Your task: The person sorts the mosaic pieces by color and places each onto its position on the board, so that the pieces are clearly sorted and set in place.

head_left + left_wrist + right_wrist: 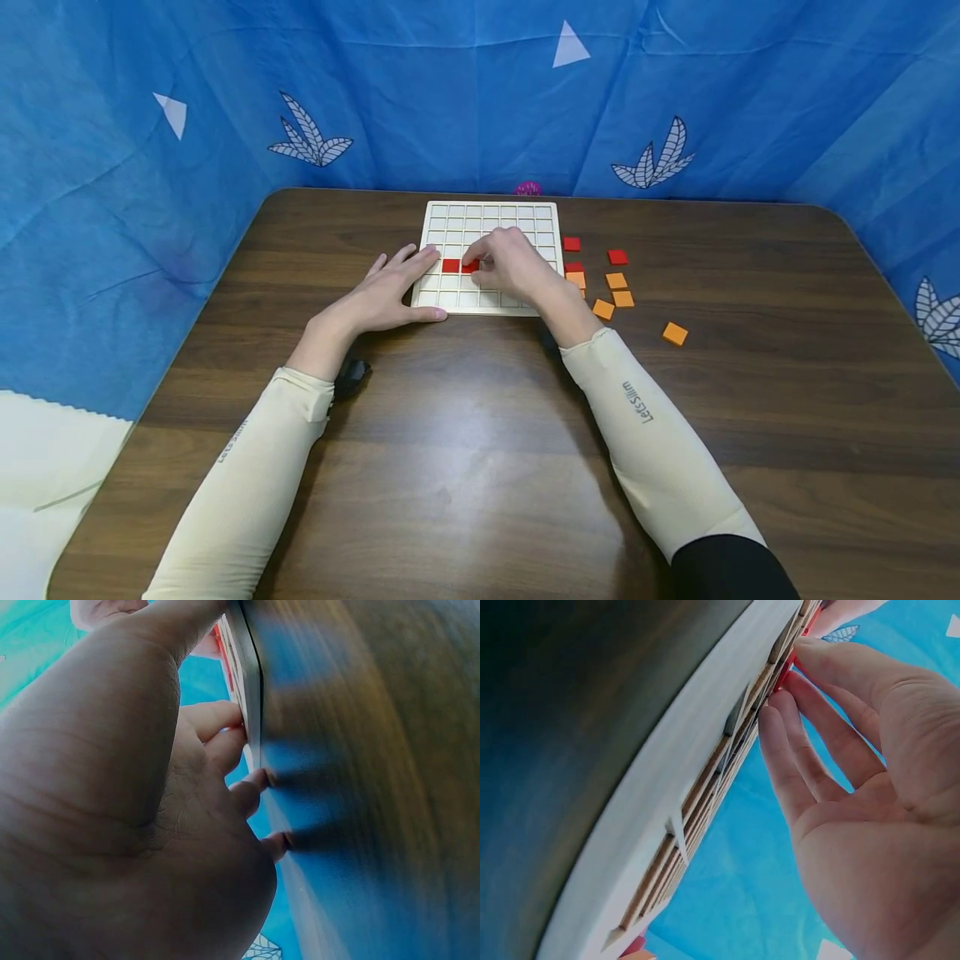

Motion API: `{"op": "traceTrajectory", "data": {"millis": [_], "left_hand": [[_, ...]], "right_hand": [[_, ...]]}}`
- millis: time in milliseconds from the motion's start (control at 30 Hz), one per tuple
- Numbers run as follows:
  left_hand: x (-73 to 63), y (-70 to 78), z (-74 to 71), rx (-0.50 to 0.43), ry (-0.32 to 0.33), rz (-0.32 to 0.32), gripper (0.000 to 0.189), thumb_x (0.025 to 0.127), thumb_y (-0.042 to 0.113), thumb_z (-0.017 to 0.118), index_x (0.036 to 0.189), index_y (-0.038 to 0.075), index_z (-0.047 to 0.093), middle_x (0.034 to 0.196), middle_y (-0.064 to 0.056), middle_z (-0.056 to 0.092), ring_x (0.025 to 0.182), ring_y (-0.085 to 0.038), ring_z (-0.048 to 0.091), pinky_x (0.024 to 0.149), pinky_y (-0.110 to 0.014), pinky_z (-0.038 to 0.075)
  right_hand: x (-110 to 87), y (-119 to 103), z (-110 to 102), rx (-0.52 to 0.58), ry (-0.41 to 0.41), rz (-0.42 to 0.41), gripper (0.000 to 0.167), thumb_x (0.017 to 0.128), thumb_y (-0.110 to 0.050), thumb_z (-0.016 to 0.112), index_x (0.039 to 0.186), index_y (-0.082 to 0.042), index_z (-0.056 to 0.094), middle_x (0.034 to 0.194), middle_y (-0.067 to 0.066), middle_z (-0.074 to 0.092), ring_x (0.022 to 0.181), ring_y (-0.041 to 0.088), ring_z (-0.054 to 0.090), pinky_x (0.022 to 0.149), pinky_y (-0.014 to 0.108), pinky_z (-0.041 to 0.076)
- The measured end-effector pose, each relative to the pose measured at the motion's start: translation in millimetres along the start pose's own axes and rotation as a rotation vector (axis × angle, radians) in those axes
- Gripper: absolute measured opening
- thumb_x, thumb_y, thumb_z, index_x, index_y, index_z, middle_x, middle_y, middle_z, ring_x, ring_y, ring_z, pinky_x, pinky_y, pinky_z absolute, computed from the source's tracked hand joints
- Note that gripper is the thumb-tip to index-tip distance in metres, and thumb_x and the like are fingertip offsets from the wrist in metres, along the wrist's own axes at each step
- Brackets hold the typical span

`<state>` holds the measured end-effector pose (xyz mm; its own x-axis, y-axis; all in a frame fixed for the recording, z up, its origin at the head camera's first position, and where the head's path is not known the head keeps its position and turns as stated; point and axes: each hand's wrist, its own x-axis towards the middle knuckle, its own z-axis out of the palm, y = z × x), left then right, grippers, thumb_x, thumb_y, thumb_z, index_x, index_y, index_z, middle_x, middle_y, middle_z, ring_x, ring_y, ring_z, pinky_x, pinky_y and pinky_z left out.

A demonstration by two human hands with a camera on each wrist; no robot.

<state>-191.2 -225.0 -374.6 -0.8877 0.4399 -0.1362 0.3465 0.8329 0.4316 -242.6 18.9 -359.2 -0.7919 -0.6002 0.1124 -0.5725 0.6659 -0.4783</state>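
Note:
A white square grid board (456,297) lies near the table's far edge. One red square tile (451,266) sits in a cell left of centre. Directly right of it, my right hand (513,265) pinches a second red tile (470,267) at the board surface; fingers partly cover it, so I cannot tell whether it is fully seated. The right wrist view shows thumb and fingertips at that red tile (784,675), the other fingers nearly straight. My left hand (378,296) rests spread on the board's left side, thumb at the near corner. In the left wrist view, its fingers (225,750) touch the board's edge.
Right of the board lie loose red tiles (617,257) and several orange tiles (621,298), some close against the board's edge. A single orange tile (675,333) lies farther right on the brown wooden table (465,467). A blue curtain (450,100) hangs behind.

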Motion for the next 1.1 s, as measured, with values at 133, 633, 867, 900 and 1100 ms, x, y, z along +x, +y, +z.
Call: {"op": "traceTrajectory", "data": {"millis": [133, 633, 867, 900, 1100], "left_hand": [[0.0, -0.4, -0.1, 0.004, 0.000, -0.004, 0.101, 0.094, 0.057, 0.075, 0.170, 0.015, 0.023, 0.178, -0.004, 0.017, 0.165, -0.032, 0.004, 0.131, -0.062, -0.001], [-1.8, -0.4, 1.8, 0.000, 0.005, 0.009, 0.101, 0.094, 0.056, 0.075, 0.169, 0.014, 0.023, 0.178, -0.005, 0.016, 0.165, -0.033, 0.004, 0.130, -0.063, 0.000], [0.1, -0.1, 1.5, 0.011, 0.007, 0.006, 0.101, 0.094, 0.056, 0.074, 0.170, 0.014, 0.023, 0.178, -0.005, 0.016, 0.165, -0.033, 0.005, 0.130, -0.064, 0.000], [0.4, 0.1, 1.5, 0.012, 0.006, 0.006, 0.101, 0.094, 0.056, 0.074, 0.170, 0.014, 0.023, 0.178, -0.004, 0.016, 0.165, -0.033, 0.005, 0.130, -0.064, 0.000], [0.5, 0.3, 1.0, 0.009, 0.009, 0.009, 0.102, 0.094, 0.056, 0.074, 0.170, 0.014, 0.022, 0.178, -0.004, 0.016, 0.165, -0.032, 0.005, 0.131, -0.063, 0.000]], "right_hand": [[-2.3, 5, -4, 0.028, 0.029, 0.024, 0.021, 0.093, -0.009, 0.075, 0.112, -0.011, 0.082, 0.111, 0.006, 0.079, 0.099, 0.023, 0.066, 0.092, 0.037, 0.054], [-31.7, 54, -39, 0.030, 0.130, 0.205, 0.037, 0.100, -0.019, 0.073, 0.134, -0.006, 0.071, 0.131, 0.017, 0.071, 0.121, 0.034, 0.058, 0.107, 0.050, 0.048], [-47.7, 78, -55, 0.050, 0.178, 0.287, 0.042, 0.101, -0.020, 0.071, 0.141, -0.005, 0.066, 0.145, 0.017, 0.063, 0.133, 0.036, 0.051, 0.115, 0.053, 0.044], [-49.7, 81, -57, 0.049, 0.183, 0.298, 0.043, 0.102, -0.020, 0.071, 0.142, -0.005, 0.065, 0.147, 0.018, 0.062, 0.135, 0.037, 0.050, 0.117, 0.054, 0.042], [-57.5, 92, -62, 0.042, 0.142, 0.388, 0.047, 0.103, -0.017, 0.068, 0.148, -0.006, 0.060, 0.156, 0.018, 0.054, 0.141, 0.039, 0.044, 0.122, 0.058, 0.038]]}}
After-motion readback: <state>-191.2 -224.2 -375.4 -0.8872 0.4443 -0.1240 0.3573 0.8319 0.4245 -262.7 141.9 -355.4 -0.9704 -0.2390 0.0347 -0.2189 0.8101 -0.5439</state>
